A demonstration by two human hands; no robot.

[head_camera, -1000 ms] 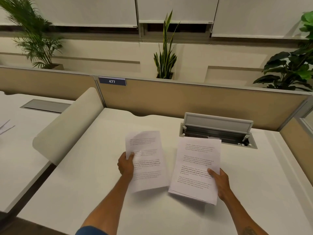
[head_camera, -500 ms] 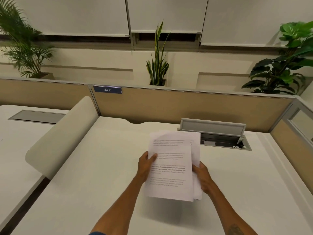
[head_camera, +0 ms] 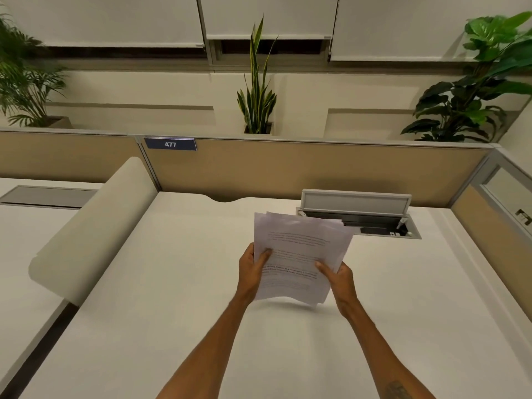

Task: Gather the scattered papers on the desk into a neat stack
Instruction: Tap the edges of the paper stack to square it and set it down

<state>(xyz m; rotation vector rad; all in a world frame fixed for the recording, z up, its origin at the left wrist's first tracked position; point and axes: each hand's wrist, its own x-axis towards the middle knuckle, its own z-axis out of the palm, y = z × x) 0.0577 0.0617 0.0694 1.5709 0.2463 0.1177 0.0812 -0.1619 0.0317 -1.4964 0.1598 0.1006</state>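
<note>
A bundle of white printed papers [head_camera: 299,249] is held up above the white desk [head_camera: 172,298], its sheets slightly fanned at the top edge. My left hand [head_camera: 253,272] grips the bundle's left edge, thumb on the front page. My right hand [head_camera: 338,279] grips the right edge, thumb also lying across the text. The lower edge of the papers hangs a little above the desk surface. No loose sheets show on the desk.
An open grey cable hatch [head_camera: 357,214] sits in the desk just behind the papers. A tan partition [head_camera: 288,168] with a "477" label [head_camera: 170,144] closes the back. A rounded cream divider [head_camera: 95,226] stands at the left. Plants line the ledge beyond.
The two separate sets of sheets, one in each hand, came together into one bundle. Both hands now hold it by its sides, raised off the desk.
</note>
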